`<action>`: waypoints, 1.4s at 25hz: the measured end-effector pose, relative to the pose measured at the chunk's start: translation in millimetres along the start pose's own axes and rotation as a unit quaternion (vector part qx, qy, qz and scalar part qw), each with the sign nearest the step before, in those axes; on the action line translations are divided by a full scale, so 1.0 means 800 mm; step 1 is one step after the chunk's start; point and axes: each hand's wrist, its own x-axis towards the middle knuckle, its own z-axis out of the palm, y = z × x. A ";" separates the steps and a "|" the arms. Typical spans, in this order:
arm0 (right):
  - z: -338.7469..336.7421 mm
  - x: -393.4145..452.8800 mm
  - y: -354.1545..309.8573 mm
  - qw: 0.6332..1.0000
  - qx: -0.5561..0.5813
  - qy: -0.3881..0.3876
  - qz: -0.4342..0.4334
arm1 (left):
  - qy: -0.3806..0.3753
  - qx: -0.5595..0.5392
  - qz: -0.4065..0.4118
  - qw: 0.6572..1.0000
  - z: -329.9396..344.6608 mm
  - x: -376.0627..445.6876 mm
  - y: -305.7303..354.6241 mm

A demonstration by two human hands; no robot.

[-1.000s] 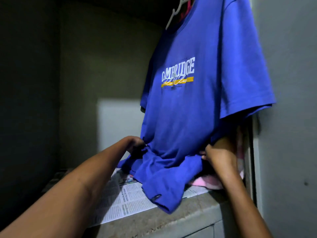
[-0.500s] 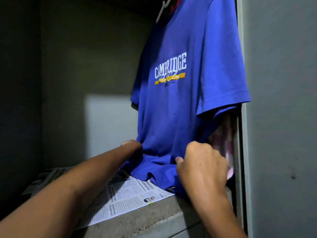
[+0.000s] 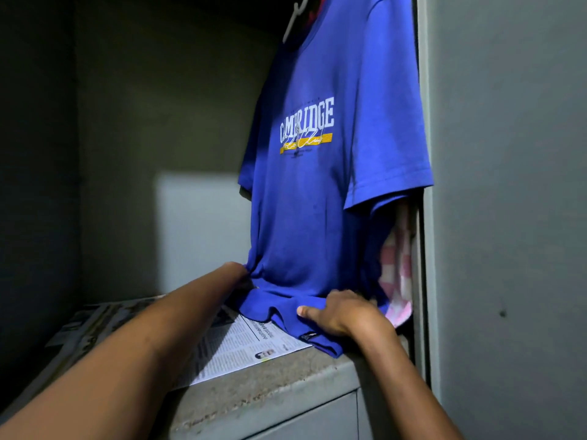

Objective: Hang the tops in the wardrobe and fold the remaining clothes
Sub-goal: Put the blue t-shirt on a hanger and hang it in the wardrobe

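Observation:
A blue T-shirt [image 3: 317, 217] with white "CAMBRIDGE" lettering hangs on a white hanger [image 3: 293, 20] at the right side of the wardrobe. Its hem lies bunched on the shelf. My left hand [image 3: 236, 274] grips the hem's left edge, where the fabric puckers; its fingers are hidden behind the cloth. My right hand [image 3: 343, 312] lies on top of the folded hem at the front right and presses it down, thumb stretched out to the left, fingertips buried in the folds. A pink-and-white checked garment [image 3: 397, 265] hangs behind the shirt.
A newspaper [image 3: 238, 350] lines the grey shelf [image 3: 270, 389], whose front edge is speckled and worn. The wardrobe's right frame [image 3: 425, 281] stands close beside the shirt. The left and back walls are dark. A red garment [image 3: 317, 7] peeks out at the collar.
The hem that hung over the shelf's front edge now lies gathered further in. My right hand has come from behind the shirt to rest on top of the hem.

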 end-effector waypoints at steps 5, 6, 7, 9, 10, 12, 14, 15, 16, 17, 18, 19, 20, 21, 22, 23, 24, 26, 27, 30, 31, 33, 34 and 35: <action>-0.009 0.000 -0.020 0.994 0.060 0.022 -0.094 | -0.038 -0.042 0.016 0.998 -0.012 -0.016 -0.011; -0.009 0.001 -0.024 0.984 0.115 0.039 -0.128 | -0.020 -0.065 0.021 0.998 -0.011 -0.023 -0.015; -0.010 0.001 -0.028 0.968 0.181 0.063 -0.161 | -0.014 -0.085 0.019 0.996 -0.012 -0.040 -0.016; -0.011 -0.003 -0.038 0.933 0.273 0.123 -0.200 | 0.003 -0.153 0.026 0.988 -0.013 -0.084 -0.020; -0.009 -0.006 -0.042 0.922 0.299 0.142 -0.201 | 0.012 -0.177 0.030 0.984 -0.011 -0.105 -0.024; -0.005 -0.018 -0.051 0.906 0.355 0.149 -0.177 | 0.046 -0.182 0.035 0.982 -0.007 -0.157 -0.030; 0.001 -0.040 -0.059 0.885 0.417 0.152 -0.142 | 0.104 -0.199 0.038 0.974 -0.001 -0.205 -0.036; 0.002 -0.054 -0.062 0.877 0.433 0.159 -0.130 | 0.125 -0.216 0.045 0.967 0.003 -0.226 -0.036; 0.005 -0.074 -0.065 0.871 0.446 0.167 -0.122 | 0.139 -0.240 0.056 0.959 0.010 -0.251 -0.037; 0.009 -0.097 -0.065 0.866 0.454 0.174 -0.113 | 0.154 -0.269 0.068 0.948 0.019 -0.274 -0.038; 0.013 -0.122 -0.064 0.861 0.463 0.181 -0.106 | 0.174 -0.296 0.079 0.936 0.031 -0.296 -0.037; 0.018 -0.150 -0.062 0.856 0.471 0.185 -0.102 | 0.200 -0.317 0.090 0.923 0.044 -0.319 -0.035; 0.024 -0.178 -0.058 0.852 0.478 0.186 -0.100 | 0.226 -0.336 0.100 0.909 0.059 -0.344 -0.033; 0.032 -0.207 -0.054 0.850 0.485 0.182 -0.098 | 0.243 -0.357 0.105 0.896 0.074 -0.369 -0.032; 0.042 -0.235 -0.049 0.851 0.488 0.173 -0.090 | 0.249 -0.379 0.110 0.884 0.090 -0.394 -0.033; 0.052 -0.261 -0.044 0.853 0.492 0.158 -0.080 | 0.249 -0.405 0.114 0.872 0.107 -0.414 -0.032; 0.061 -0.285 -0.040 0.855 0.493 0.142 -0.071 | 0.248 -0.434 0.117 0.858 0.123 -0.434 -0.031; 0.081 -0.335 -0.026 0.864 0.488 0.112 -0.045 | 0.256 -0.494 0.123 0.821 0.163 -0.482 -0.025; 0.093 -0.357 -0.018 0.867 0.488 0.098 -0.033 | 0.263 -0.519 0.126 0.803 0.183 -0.505 -0.019; 0.136 -0.420 0.000 0.865 0.499 0.047 -0.012 | 0.255 -0.575 0.099 0.771 0.248 -0.568 -0.002; 0.153 -0.440 0.005 0.861 0.508 0.028 -0.009 | 0.240 -0.583 0.079 0.772 0.272 -0.587 0.003; 0.188 -0.486 0.016 0.847 0.531 -0.008 -0.008 | 0.202 -0.584 0.042 0.785 0.324 -0.626 0.012; 0.206 -0.511 0.023 0.847 0.530 -0.027 -0.001 | 0.181 -0.580 0.025 0.794 0.353 -0.645 0.016; 0.228 -0.535 0.035 0.850 0.524 -0.051 0.013 | 0.153 -0.578 0.009 0.801 0.383 -0.667 0.021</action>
